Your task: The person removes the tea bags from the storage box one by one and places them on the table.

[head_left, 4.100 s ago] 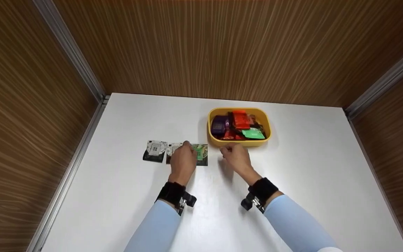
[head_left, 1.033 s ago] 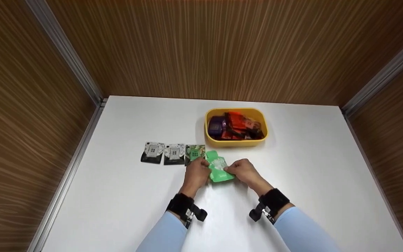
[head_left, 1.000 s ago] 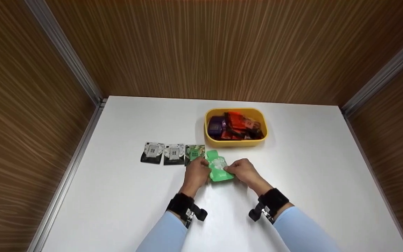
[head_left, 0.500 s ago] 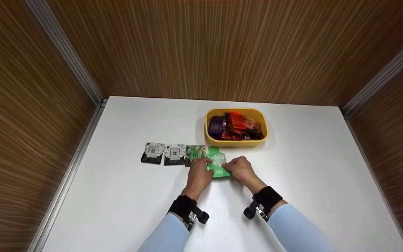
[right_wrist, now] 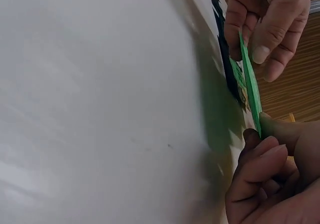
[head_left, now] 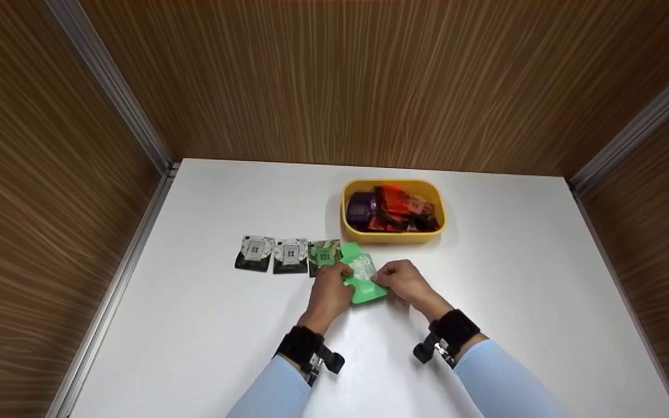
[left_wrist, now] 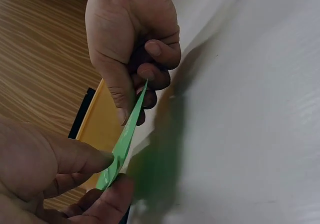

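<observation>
A bright green tea sachet is stretched between my two hands, a little above the white table. My left hand pinches its left edge between thumb and fingers. On the opposite edge, the thumb and fingers of my right hand grip it too. Both wrist views show the green sachet almost edge-on, its shadow falling on the tabletop. Just left of it lies a green-patterned sachet, partly covered by my left hand. Two black-and-white sachets continue that row leftward.
Behind my hands stands a yellow bin holding red, purple and dark sachets. The white table is enclosed by wood-grain panels at the back and both sides.
Four seconds ago the green sachet lay in the yellow bin; now both hands hold it in front. Over the last second it straightened, then tilted again. The row of sachets has stayed put.
</observation>
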### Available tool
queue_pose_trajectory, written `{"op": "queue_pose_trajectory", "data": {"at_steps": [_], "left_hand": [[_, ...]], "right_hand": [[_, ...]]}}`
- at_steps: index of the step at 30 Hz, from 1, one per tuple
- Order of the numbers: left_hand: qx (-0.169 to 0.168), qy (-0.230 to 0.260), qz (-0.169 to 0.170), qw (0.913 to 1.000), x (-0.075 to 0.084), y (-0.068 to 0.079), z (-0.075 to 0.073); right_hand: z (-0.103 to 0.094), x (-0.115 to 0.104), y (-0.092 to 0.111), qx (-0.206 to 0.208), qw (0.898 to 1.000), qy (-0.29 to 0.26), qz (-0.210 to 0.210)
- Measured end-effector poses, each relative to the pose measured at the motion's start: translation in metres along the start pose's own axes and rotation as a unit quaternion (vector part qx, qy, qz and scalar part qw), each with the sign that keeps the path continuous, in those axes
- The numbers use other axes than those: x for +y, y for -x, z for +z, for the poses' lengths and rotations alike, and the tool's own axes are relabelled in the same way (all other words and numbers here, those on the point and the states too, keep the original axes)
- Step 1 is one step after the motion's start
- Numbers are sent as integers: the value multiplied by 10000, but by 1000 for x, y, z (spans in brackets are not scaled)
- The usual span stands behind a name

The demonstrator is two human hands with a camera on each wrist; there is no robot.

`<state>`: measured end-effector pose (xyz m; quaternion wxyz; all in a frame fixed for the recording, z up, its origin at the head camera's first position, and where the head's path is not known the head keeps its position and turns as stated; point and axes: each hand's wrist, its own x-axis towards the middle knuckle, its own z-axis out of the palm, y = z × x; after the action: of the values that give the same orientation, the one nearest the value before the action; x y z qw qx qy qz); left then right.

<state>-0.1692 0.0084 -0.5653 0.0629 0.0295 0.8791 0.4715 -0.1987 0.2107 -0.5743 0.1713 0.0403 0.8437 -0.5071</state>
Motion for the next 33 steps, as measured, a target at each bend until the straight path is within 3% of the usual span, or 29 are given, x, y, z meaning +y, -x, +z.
{"op": "queue_pose_trajectory", "data": {"at_steps": [4,8,12,16,22,28,33], "left_hand": [[-292,246,70,9992,2,-3,7],[-656,515,14,9965,5,-5,18],[-767,470,1,9960,7,-7,28],[-575,361,93,9976,8,-6,30],[-163,13,341,9993,3,-4,23],[51,-362,369,9986,3,-4,18],[-64,-570,516,9970,7,-3,15]], "right_hand": [[-11,-3,-5,264,9976,599,-244],[-16,-5,-10,567,9833,1666,-466],[-17,-5,-11,680,9741,2085,-549],[-20,-2,-8,666,9801,1825,-419],[-18,7,3,557,9949,841,28],[-5,5,6,593,9957,583,401],[-1,0,6,634,9944,583,612]]}}
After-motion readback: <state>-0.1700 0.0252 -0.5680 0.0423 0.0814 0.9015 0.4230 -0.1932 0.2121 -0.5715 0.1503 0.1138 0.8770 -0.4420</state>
